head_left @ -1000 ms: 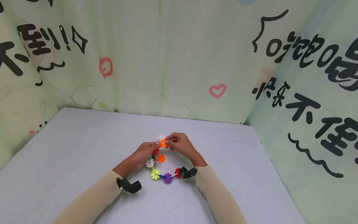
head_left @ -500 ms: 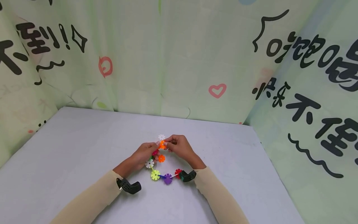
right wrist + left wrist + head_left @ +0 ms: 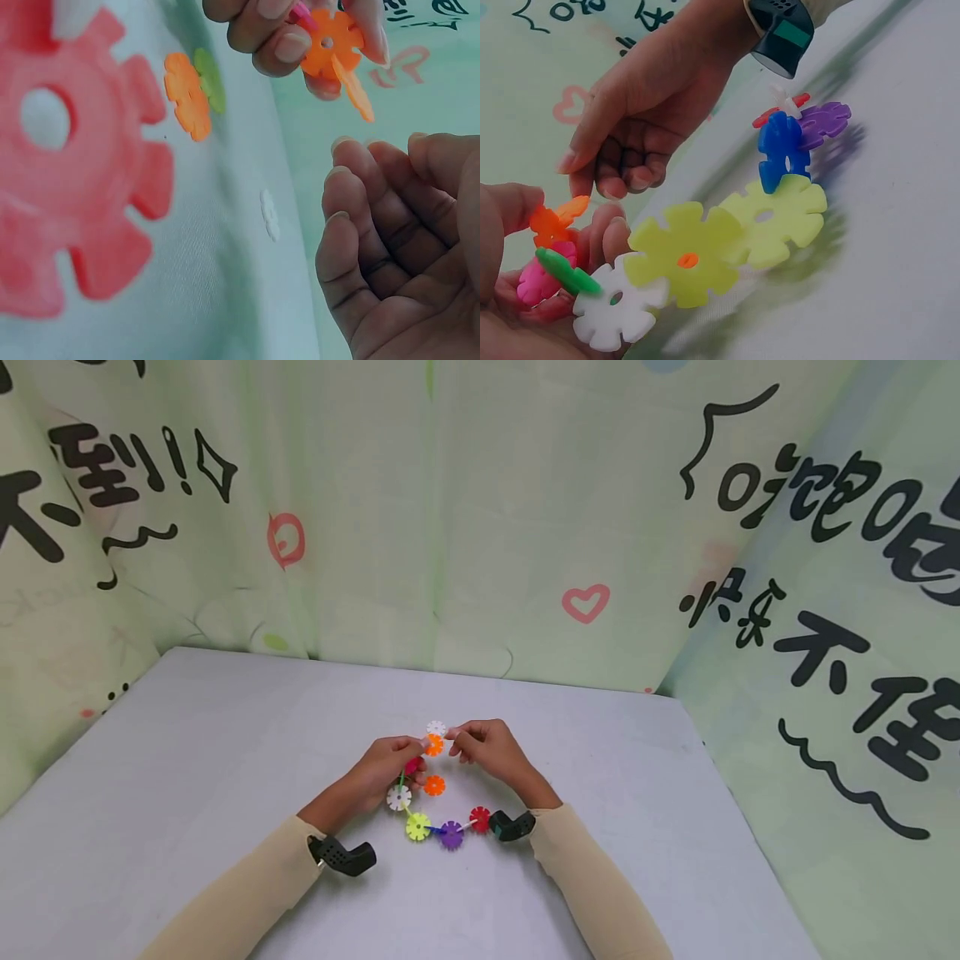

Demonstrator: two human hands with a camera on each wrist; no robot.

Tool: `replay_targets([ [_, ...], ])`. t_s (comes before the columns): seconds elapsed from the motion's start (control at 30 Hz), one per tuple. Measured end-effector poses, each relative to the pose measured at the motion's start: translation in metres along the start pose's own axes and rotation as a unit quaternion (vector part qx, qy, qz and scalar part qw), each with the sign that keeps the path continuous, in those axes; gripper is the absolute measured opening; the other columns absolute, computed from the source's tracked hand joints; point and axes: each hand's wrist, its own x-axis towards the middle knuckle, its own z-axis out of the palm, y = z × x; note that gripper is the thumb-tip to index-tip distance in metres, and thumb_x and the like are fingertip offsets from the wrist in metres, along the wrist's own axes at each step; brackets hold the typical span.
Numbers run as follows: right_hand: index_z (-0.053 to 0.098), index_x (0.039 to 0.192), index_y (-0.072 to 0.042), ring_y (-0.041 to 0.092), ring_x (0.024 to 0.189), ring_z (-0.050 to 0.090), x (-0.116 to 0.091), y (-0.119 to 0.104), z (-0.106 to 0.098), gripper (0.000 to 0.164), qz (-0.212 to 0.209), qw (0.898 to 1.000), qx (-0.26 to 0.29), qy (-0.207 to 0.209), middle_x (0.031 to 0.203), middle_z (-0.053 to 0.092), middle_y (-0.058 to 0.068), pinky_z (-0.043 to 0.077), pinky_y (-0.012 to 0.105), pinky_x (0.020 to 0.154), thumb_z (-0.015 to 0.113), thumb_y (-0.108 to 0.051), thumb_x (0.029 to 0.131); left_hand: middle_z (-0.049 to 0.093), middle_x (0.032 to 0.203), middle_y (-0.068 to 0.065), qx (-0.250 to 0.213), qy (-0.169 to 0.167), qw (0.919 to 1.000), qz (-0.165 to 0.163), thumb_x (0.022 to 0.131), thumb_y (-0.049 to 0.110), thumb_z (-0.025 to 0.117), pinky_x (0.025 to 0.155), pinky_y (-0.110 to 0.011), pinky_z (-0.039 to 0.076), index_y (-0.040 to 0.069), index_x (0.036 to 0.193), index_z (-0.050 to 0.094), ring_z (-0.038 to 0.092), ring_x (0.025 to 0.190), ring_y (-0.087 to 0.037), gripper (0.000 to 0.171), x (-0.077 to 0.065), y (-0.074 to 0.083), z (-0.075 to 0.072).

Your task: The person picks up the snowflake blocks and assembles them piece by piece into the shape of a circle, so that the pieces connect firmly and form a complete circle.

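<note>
Nearest to me, along the bottom of the head view, two beige sleeves (image 3: pixel 240 893) reach in, a black wrist camera (image 3: pixel 343 857) at each cuff. Low in the middle of that frame curves a chain of slotted plastic flower discs (image 3: pixel 417 827), eleven by my count across the views: one red, two white, one purple, one blue, two yellow, one green, one pink and two orange. From the head, the blue disc (image 3: pixel 784 146) is only a sliver; the left wrist view shows it broadly. The second orange disc (image 3: pixel 352 91), set crosswise in its mate, shows clearly only from the wrists.

Around the middle of the frame, the left hand (image 3: pixel 384 772) curls about the chain's upper end, pinching the first orange disc (image 3: pixel 434 744). The right hand (image 3: pixel 491 752) is loosely curled, thumb and forefinger close together, holding nothing, just beside it.

On the white table (image 3: pixel 262 735) I count three loose discs: one orange (image 3: pixel 434 786), one white (image 3: pixel 436 728) farther up, and a yellow-green disc (image 3: pixel 212 81) visible in the right wrist view, beside the loose orange one.

Behind hangs one pale green curtain (image 3: pixel 495 510) with black lettering and two pink hearts (image 3: pixel 566 602).
</note>
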Motion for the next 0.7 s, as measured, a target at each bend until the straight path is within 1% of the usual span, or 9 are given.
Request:
replay_targets([
  [0.07, 0.072, 0.101, 0.002, 0.029, 0.071, 0.062, 0.001, 0.001, -0.001, 0.033, 0.005, 1.000, -0.005, -0.002, 0.081, 0.070, 0.013, 0.053, 0.032, 0.066, 0.060, -0.029, 0.098, 0.058, 0.084, -0.011, -0.008, -0.002, 1.0000, 0.005, 0.101, 0.021, 0.054, 0.062, -0.026, 0.053, -0.004, 0.114, 0.057, 0.056, 0.065, -0.017, 0.028, 0.000, -0.001, -0.001],
  [0.17, 0.071, 0.103, 0.003, 0.025, 0.070, 0.062, 0.004, 0.001, -0.002, 0.032, 0.008, 1.000, -0.016, -0.008, 0.082, 0.069, 0.012, 0.053, 0.029, 0.066, 0.059, -0.026, 0.099, 0.059, 0.086, -0.011, -0.015, 0.004, 0.9998, 0.012, 0.100, 0.019, 0.052, 0.062, -0.026, 0.053, -0.002, 0.119, 0.057, 0.056, 0.065, -0.017, 0.029, 0.000, -0.001, -0.002],
  [0.33, 0.070, 0.105, 0.003, 0.022, 0.071, 0.062, 0.010, -0.005, -0.007, 0.030, 0.008, 1.000, -0.030, 0.005, 0.085, 0.069, 0.013, 0.054, 0.029, 0.067, 0.058, -0.024, 0.099, 0.065, 0.096, -0.014, -0.003, 0.032, 0.9993, 0.021, 0.099, 0.017, 0.049, 0.064, -0.026, 0.053, -0.001, 0.124, 0.058, 0.058, 0.065, -0.019, 0.032, -0.001, -0.001, -0.003],
  [0.5, 0.070, 0.106, 0.002, 0.022, 0.073, 0.063, 0.015, -0.005, -0.009, 0.030, 0.043, 0.999, -0.024, 0.009, 0.088, 0.069, 0.014, 0.054, 0.029, 0.070, 0.057, -0.024, 0.099, 0.063, 0.104, -0.014, 0.004, 0.066, 0.9978, 0.011, 0.097, 0.012, 0.047, 0.061, -0.025, 0.051, 0.005, 0.126, 0.061, 0.054, 0.060, -0.019, 0.034, -0.004, -0.003, -0.006],
  [0.6, 0.070, 0.106, 0.001, 0.020, 0.073, 0.062, 0.018, -0.001, -0.009, 0.028, 0.061, 0.998, -0.021, 0.006, 0.088, 0.069, 0.013, 0.054, 0.028, 0.070, 0.057, -0.023, 0.099, 0.060, 0.107, -0.014, 0.003, 0.075, 0.9971, 0.010, 0.096, 0.012, 0.046, 0.060, -0.024, 0.049, 0.007, 0.127, 0.062, 0.051, 0.060, -0.018, 0.036, -0.003, -0.004, -0.007],
  [0.7, 0.070, 0.105, 0.001, 0.019, 0.072, 0.062, 0.023, 0.007, -0.009, 0.027, 0.063, 0.998, -0.028, 0.010, 0.086, 0.069, 0.009, 0.053, 0.028, 0.068, 0.056, -0.021, 0.099, 0.059, 0.107, -0.013, 0.002, 0.080, 0.9967, 0.014, 0.098, 0.016, 0.048, 0.060, -0.023, 0.049, 0.008, 0.127, 0.062, 0.050, 0.061, -0.017, 0.034, -0.001, -0.003, -0.008],
])
